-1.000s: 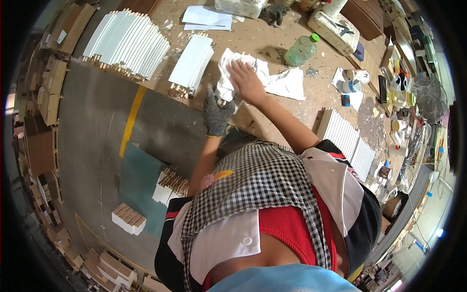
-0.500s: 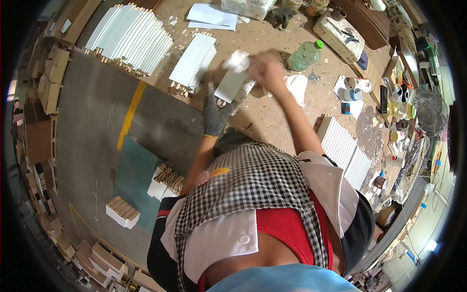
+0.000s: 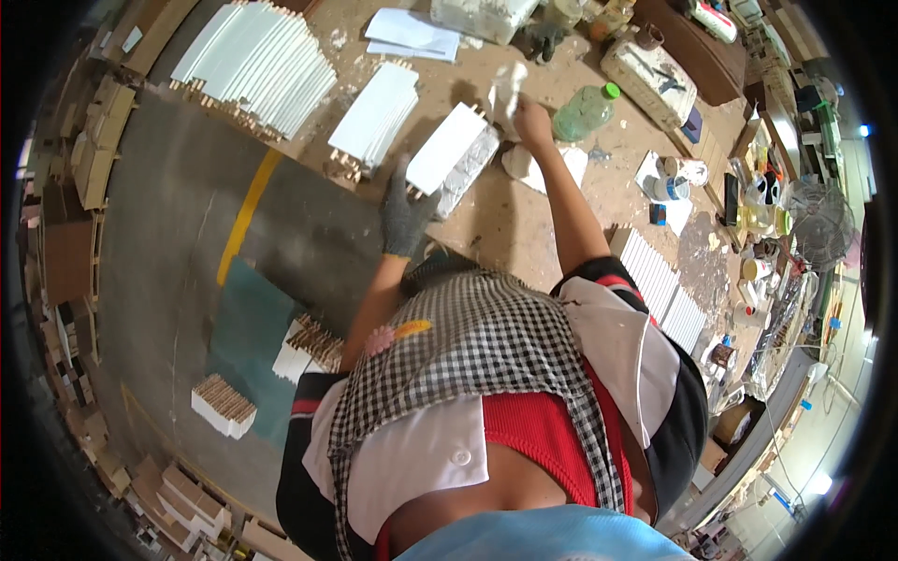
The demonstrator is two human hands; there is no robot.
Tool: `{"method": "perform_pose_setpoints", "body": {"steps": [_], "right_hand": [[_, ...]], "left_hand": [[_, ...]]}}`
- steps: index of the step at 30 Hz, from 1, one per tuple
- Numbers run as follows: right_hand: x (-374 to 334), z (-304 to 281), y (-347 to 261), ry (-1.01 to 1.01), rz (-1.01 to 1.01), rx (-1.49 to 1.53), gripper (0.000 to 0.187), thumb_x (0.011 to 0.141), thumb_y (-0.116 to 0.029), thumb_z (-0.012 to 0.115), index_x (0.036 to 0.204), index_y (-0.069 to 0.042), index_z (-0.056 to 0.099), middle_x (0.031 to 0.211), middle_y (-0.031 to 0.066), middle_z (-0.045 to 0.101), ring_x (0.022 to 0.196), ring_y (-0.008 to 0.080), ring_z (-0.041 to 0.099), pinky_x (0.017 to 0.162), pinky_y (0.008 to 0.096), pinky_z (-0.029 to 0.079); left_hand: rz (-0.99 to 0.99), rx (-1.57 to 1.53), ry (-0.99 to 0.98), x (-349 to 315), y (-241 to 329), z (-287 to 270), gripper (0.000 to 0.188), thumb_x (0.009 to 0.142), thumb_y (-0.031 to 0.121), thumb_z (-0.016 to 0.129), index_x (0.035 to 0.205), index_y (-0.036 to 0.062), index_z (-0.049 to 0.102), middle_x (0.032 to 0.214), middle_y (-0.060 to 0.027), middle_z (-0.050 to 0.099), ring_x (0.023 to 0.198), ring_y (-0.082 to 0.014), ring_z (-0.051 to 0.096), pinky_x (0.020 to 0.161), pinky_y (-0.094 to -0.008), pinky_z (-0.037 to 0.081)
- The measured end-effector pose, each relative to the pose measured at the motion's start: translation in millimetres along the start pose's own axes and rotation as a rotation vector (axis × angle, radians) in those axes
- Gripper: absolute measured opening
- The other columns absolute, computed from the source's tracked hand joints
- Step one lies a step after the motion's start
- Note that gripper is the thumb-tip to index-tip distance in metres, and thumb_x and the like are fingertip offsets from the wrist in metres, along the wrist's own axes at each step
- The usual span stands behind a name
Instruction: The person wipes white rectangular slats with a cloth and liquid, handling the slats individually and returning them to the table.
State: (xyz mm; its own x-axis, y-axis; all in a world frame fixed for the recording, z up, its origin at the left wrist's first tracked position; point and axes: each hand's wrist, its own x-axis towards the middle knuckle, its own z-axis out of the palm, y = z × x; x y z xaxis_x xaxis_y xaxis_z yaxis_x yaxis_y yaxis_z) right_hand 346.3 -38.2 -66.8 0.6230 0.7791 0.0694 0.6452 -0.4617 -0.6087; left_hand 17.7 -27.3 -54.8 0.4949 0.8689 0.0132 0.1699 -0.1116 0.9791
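Note:
My left hand (image 3: 407, 217), in a dark grey glove, grips the near end of a white board (image 3: 447, 150) that has wooden pegs at both ends. Under and beside that board lies a block wrapped in wrinkled, pale plastic (image 3: 470, 176). Bare and closed, my right hand (image 3: 533, 123) holds a crumpled white cloth (image 3: 506, 91) up past the board's far right corner. A green-tinted bottle (image 3: 584, 114) with a bright green cap stands just right of that hand. Left of the held board is a small stack of similar white boards (image 3: 374, 114).
A long row of white boards (image 3: 253, 65) fills the table's far left. Paper sheets (image 3: 412, 34) and a stained white container (image 3: 649, 77) lie at the back. More white boards (image 3: 659, 288) sit at right, near small jars. Further pegged stacks (image 3: 223, 404) rest at lower left.
My right hand with the cloth has moved off the board, to the right and away. More of the board's white face shows. My left hand keeps its grip, shifted slightly.

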Motion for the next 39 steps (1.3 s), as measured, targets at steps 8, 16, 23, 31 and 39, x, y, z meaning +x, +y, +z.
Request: {"method": "perform_pose_setpoints", "body": {"steps": [8, 16, 23, 31, 39], "right_hand": [[-64.8, -78.9, -13.0, 0.301, 0.279, 0.784, 0.040, 0.098, -0.030, 0.067, 0.128, -0.005, 0.068, 0.101, 0.0093, 0.072, 0.092, 0.0158, 0.065, 0.083, 0.0308, 0.051], [-103.6, -112.5, -45.0, 0.594, -0.122, 0.154, 0.029, 0.087, -0.014, 0.078, 0.112, -0.001, 0.073, 0.102, 0.0080, 0.064, 0.092, 0.0188, 0.062, 0.083, 0.0305, 0.051], [-184.0, -0.3, -139.0, -0.295, -0.725, -0.069, 0.054, 0.089, -0.024, 0.076, 0.140, -0.015, 0.058, 0.150, 0.0086, 0.053, 0.143, 0.0331, 0.045, 0.118, 0.0511, 0.036], [-127.5, 23.3, -84.8, -0.102, -0.384, -0.062, 0.052, 0.098, -0.023, 0.060, 0.145, -0.003, 0.050, 0.150, 0.0166, 0.051, 0.138, 0.0362, 0.048, 0.118, 0.0496, 0.036], [-87.3, 8.4, -24.9, 0.061, -0.289, 0.002, 0.032, 0.102, -0.019, 0.051, 0.128, -0.005, 0.062, 0.128, 0.0239, 0.064, 0.116, 0.0438, 0.060, 0.097, 0.0500, 0.049]], "left_hand": [[0.536, 0.636, -0.168, -14.9, 7.5, -28.7, 0.055, 0.090, -0.004, 0.058, 0.145, 0.0044, 0.053, 0.147, -0.0167, 0.052, 0.137, -0.0330, 0.049, 0.109, -0.0390, 0.046], [0.951, 0.748, -0.279, -18.0, 24.8, -18.4, 0.048, 0.088, 0.008, 0.067, 0.135, 0.0046, 0.060, 0.146, -0.0176, 0.052, 0.136, -0.0388, 0.048, 0.118, -0.0515, 0.035], [0.387, 0.348, 0.081, -30.5, -51.8, 5.0, 0.077, 0.086, 0.029, 0.077, 0.148, 0.0019, 0.040, 0.137, -0.0266, 0.054, 0.126, -0.0468, 0.052, 0.108, -0.0554, 0.041], [0.415, 0.565, 0.145, -25.5, 6.1, 9.7, 0.079, 0.084, 0.033, 0.078, 0.146, 0.0021, 0.041, 0.133, -0.0236, 0.057, 0.125, -0.0413, 0.054, 0.117, -0.0626, 0.028], [0.501, 0.579, 0.160, -26.9, 11.2, 8.7, 0.087, 0.080, 0.031, 0.083, 0.149, 0.0024, 0.037, 0.133, -0.0226, 0.058, 0.124, -0.0414, 0.054, 0.113, -0.0615, 0.031]]}}
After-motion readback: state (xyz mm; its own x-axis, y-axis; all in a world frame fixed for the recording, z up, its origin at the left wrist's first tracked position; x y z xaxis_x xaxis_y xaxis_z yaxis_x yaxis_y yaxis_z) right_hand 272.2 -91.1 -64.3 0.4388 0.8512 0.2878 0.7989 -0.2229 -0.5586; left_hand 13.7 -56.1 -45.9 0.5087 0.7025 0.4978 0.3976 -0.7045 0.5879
